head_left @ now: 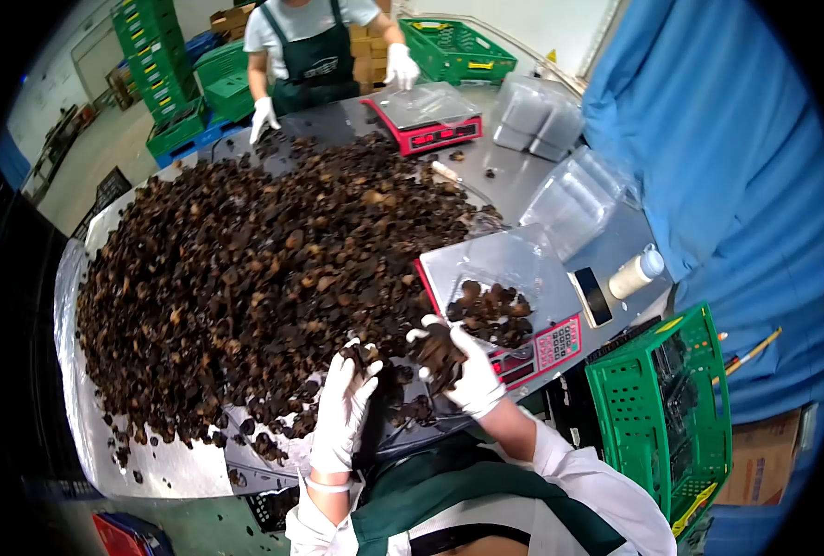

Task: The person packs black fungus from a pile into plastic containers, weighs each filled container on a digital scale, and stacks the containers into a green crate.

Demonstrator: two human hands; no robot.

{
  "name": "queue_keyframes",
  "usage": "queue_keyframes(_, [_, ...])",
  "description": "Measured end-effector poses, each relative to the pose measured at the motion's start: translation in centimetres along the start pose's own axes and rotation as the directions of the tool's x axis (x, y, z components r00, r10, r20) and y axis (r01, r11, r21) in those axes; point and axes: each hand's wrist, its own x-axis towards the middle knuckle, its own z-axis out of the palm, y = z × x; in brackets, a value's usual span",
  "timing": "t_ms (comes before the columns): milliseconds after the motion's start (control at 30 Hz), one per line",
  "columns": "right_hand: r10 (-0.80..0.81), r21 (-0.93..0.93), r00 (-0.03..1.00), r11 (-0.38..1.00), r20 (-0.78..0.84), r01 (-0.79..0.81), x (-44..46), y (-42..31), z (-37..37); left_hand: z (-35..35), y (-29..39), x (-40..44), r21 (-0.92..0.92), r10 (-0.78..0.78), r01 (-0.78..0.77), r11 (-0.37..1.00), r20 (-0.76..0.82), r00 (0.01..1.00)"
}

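Dark brown, ruffled mushrooms that look like wood ear lie in a big heap (264, 269) over the steel table. My left hand (339, 412), in a white glove, curls its fingers around a few mushrooms (364, 354) at the heap's near edge. In my right hand (475, 375), also gloved, is a larger clump of mushrooms (438, 358), just left of the near red scale (560, 341). On that scale sits a clear plastic tray (514, 255) with a portion of mushrooms (490, 313) at its near end.
Across the table a gloved co-worker (314, 56) stands by a second red scale (430, 116). Stacked clear trays (574, 199), a phone (592, 296) and a bottle (636, 271) lie to the right. A green crate (629, 417) is beside me; a blue curtain (717, 167) hangs behind.
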Motion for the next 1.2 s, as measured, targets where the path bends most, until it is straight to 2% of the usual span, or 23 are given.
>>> queue_keyframes(33, [-0.109,-0.115,0.994,0.987,0.013,0.11,-0.3,-2.2,0.3,1.5,-0.2,0.5,0.114,0.01,-0.014,0.993,0.037,0.999])
queue_keyframes(67, [-0.242,-0.345,0.97,0.91,0.006,0.229,-0.7,-4.5,1.1,3.1,-0.5,1.0,0.19,-0.012,-0.004,0.982,0.081,0.997])
queue_keyframes(100, [-0.368,-0.554,0.929,0.768,0.029,0.322,-1.0,-6.6,1.6,4.2,-1.0,1.9,0.246,-0.023,-0.008,0.969,0.125,0.992])
queue_keyframes(167, [-0.506,-0.809,0.851,0.437,0.14,0.393,-1.0,-10.1,0.7,6.7,-2.6,3.6,0.35,-0.008,-0.049,0.935,0.159,0.987])
queue_keyframes(233, [-0.506,-0.883,0.846,0.304,0.168,0.357,-0.5,-12.4,-0.6,9.0,-4.3,5.4,0.476,0.035,-0.115,0.872,0.173,0.984])
queue_keyframes(300, [-0.476,-0.938,0.843,0.093,0.251,0.333,0.4,-13.7,-2.6,9.5,-6.6,7.7,0.677,0.132,-0.268,0.685,0.246,0.96])
queue_keyframes(333, [-0.457,-0.934,0.849,0.096,0.266,0.344,0.5,-14.0,-3.0,10.1,-7.8,8.4,0.649,0.167,-0.298,0.7,0.257,0.952])
queue_keyframes(367, [-0.429,-0.949,0.859,0.01,0.282,0.316,0.5,-14.3,-3.6,10.4,-8.6,9.0,0.705,0.132,-0.261,0.659,0.233,0.963])
queue_keyframes(433, [-0.432,-0.94,0.862,0.085,0.266,0.332,-0.5,-15.0,-3.4,10.2,-10.3,9.9,0.75,0.232,-0.373,0.547,0.292,0.928])
queue_keyframes(467, [-0.465,-0.94,0.849,0.095,0.25,0.329,-1.2,-15.5,-2.9,10.9,-10.3,9.7,0.816,0.292,-0.426,0.39,0.329,0.898])
queue_keyframes(500, [-0.498,-0.939,0.835,0.107,0.234,0.326,-1.9,-16.2,-2.7,11.2,-10.5,9.7,0.82,0.289,-0.424,0.384,0.329,0.899])
queue_keyframes(567, [-0.541,-0.909,0.796,0.127,0.272,0.397,-2.8,-18.0,-3.9,11.3,-10.7,9.4,0.834,0.411,-0.548,0.064,0.479,0.776])
queue_keyframes(633, [-0.609,-0.875,0.78,0.29,0.143,0.387,-4.2,-19.3,-4.8,11.6,-10.8,9.1,0.841,0.423,-0.542,0.008,0.488,0.764])
queue_keyframes(700, [-0.633,-0.884,0.769,0.302,0.094,0.357,-5.4,-20.6,-5.9,11.0,-10.9,9.0,0.893,0.449,-0.449,-0.002,0.402,0.798])
queue_keyframes(733, [-0.633,-0.888,0.77,0.306,0.079,0.342,-5.9,-21.1,-6.2,9.5,-11.3,9.5,0.863,0.504,-0.48,-0.155,0.487,0.713])
queue_keyframes(767, [-0.633,-0.893,0.771,0.311,0.062,0.326,-6.3,-21.5,-6.6,9.3,-11.2,9.4,0.849,0.537,-0.481,-0.221,0.517,0.666])
queue_keyframes(833, [-0.643,-0.893,0.763,0.302,0.067,0.333,-6.8,-22.0,-7.3,9.2,-10.7,8.9,0.876,0.573,-0.48,-0.048,0.418,0.705])
queue_keyframes(900, [-0.645,-0.904,0.763,0.298,0.046,0.307,-7.1,-22.4,-7.9,8.3,-10.7,8.9,0.877,0.618,-0.439,0.193,0.239,0.749])
queue_keyframes(1000, [-0.669,-0.924,0.744,0.277,0.01,0.262,-7.5,-22.3,-8.8,9.3,-10.0,8.1,0.836,0.645,-0.433,0.336,0.13,0.753])
queue_keyframes(1033, [-0.665,-0.947,0.747,0.239,0.003,0.217,-7.7,-22.3,-9.0,9.4,-9.8,8.1,0.818,0.665,-0.457,0.348,0.128,0.736])
queue_keyframes(1067, [-0.692,-0.966,0.719,0.131,0.071,0.221,-7.6,-22.1,-9.2,9.2,-9.6,8.2,0.819,0.667,-0.457,0.348,0.126,0.734])
queue_keyframes(1100, [-0.687,-0.989,0.714,-0.048,0.136,0.142,-8.0,-21.8,-9.2,8.9,-9.5,8.3,0.82,0.669,-0.455,0.346,0.123,0.733])
queue_keyframes(1200, [-0.618,-0.972,0.761,-0.226,0.196,0.066,-8.6,-20.1,-8.9,9.3,-8.9,8.3,0.856,0.652,-0.423,0.297,0.142,0.745])
